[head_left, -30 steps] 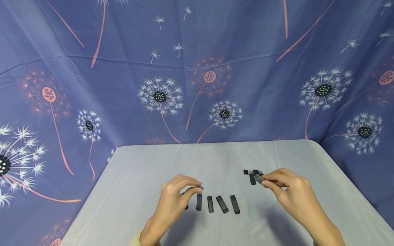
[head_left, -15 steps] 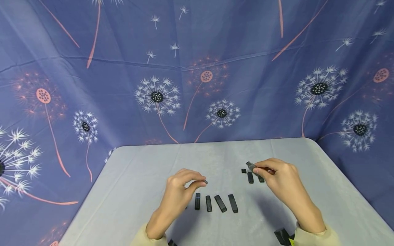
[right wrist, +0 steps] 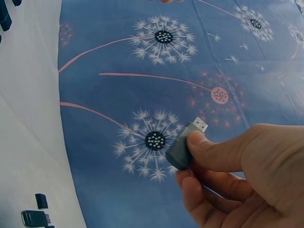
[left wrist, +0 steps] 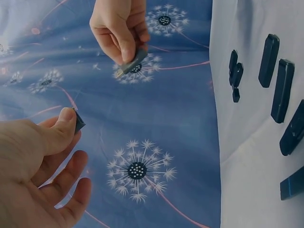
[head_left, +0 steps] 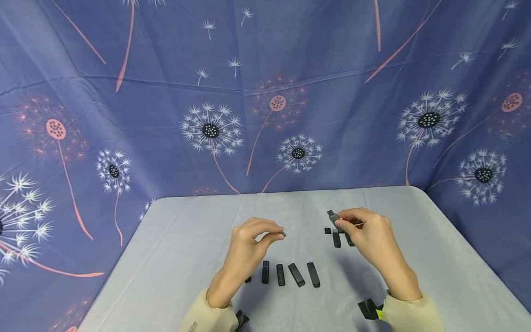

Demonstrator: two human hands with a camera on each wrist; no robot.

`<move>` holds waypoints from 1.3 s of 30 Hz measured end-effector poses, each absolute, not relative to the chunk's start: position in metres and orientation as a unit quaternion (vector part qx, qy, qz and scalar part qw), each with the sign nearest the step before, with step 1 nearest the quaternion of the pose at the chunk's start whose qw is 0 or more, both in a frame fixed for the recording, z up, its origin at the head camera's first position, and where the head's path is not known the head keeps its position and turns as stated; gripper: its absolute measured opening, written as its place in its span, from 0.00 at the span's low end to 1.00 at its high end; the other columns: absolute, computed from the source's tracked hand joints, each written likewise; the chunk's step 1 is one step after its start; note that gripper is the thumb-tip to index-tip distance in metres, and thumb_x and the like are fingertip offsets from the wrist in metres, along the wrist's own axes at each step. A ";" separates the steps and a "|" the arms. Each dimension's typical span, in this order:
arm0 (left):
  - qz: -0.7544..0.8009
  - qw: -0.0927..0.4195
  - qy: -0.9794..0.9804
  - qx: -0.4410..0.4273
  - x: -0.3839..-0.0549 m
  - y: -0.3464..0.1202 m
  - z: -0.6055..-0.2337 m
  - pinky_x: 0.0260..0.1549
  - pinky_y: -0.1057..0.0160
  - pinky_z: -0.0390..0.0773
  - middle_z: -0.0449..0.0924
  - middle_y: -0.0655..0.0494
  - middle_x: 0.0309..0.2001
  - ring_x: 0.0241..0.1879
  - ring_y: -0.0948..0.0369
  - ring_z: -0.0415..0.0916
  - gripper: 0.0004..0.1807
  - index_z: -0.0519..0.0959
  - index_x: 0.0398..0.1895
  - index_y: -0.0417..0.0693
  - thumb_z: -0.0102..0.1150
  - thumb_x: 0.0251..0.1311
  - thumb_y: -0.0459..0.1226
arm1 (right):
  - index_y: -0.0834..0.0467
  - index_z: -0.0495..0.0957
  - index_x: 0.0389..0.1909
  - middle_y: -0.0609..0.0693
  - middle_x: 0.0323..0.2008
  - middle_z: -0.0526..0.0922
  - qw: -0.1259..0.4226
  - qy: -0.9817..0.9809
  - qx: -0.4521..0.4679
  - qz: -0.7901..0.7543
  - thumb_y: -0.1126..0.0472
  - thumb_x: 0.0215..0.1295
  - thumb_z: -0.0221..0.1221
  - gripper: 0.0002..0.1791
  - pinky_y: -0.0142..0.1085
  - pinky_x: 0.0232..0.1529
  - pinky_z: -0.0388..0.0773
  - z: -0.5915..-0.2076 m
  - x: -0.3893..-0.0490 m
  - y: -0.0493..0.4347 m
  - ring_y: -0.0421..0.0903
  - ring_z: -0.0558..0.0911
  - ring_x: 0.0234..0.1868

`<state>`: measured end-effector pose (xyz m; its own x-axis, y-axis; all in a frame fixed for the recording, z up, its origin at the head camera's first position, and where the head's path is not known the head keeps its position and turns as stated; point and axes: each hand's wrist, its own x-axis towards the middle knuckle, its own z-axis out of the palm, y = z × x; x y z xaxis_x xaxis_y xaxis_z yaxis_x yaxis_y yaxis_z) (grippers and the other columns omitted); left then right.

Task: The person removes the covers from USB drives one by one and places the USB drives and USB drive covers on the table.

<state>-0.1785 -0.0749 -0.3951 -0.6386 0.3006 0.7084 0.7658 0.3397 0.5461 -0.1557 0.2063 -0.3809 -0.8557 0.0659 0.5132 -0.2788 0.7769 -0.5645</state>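
Pinched by its body in the right hand [head_left: 370, 234], presumably to leave its metal plug [right wrist: 201, 124] clear, is a USB stick [right wrist: 178, 149]. Left of that grip, the left hand [head_left: 254, 240] pinches a probable cap [left wrist: 80, 123].

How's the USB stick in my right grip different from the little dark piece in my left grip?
The USB stick looks longer; the little dark piece, partly hidden, looks stubby. The USB stick shows a metal plug; the little dark piece shows none. Both are dark, pinched above the table.

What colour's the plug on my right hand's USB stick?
The USB plug is silver, clearest from the right wrist.
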 end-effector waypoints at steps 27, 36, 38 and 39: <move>-0.416 0.220 -0.807 -0.358 -0.209 -0.055 -0.398 0.44 0.66 0.84 0.91 0.59 0.36 0.40 0.62 0.86 0.06 0.91 0.36 0.48 0.76 0.54 0.33 | 0.60 0.89 0.44 0.57 0.39 0.91 0.202 -0.911 -0.014 0.359 0.62 0.67 0.69 0.09 0.49 0.38 0.85 -0.395 -0.184 0.196 0.55 0.89 0.39; -0.403 0.199 -0.819 -0.357 -0.217 -0.052 -0.402 0.43 0.63 0.85 0.91 0.58 0.36 0.39 0.61 0.87 0.06 0.91 0.37 0.47 0.75 0.55 0.34 | 0.61 0.89 0.45 0.58 0.40 0.90 0.183 -0.913 -0.032 0.363 0.60 0.68 0.68 0.10 0.51 0.40 0.84 -0.401 -0.188 0.198 0.56 0.88 0.41; -0.403 0.195 -0.820 -0.357 -0.219 -0.052 -0.403 0.41 0.59 0.86 0.91 0.57 0.36 0.39 0.61 0.87 0.06 0.91 0.37 0.47 0.75 0.55 0.33 | 0.61 0.89 0.44 0.58 0.39 0.90 0.182 -0.913 -0.034 0.364 0.61 0.67 0.68 0.09 0.50 0.40 0.84 -0.403 -0.189 0.198 0.56 0.88 0.41; -0.404 0.193 -0.821 -0.356 -0.220 -0.052 -0.403 0.41 0.58 0.86 0.91 0.57 0.36 0.39 0.60 0.87 0.06 0.91 0.37 0.47 0.75 0.55 0.33 | 0.61 0.89 0.44 0.58 0.38 0.90 0.182 -0.913 -0.035 0.364 0.61 0.67 0.68 0.09 0.49 0.39 0.84 -0.403 -0.189 0.198 0.55 0.88 0.40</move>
<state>-0.2196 -0.0519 -0.4030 -0.6725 0.4287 0.6033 0.7396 0.4208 0.5253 -0.1890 0.1984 -0.4034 -0.9315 0.1956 0.3067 -0.0690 0.7328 -0.6769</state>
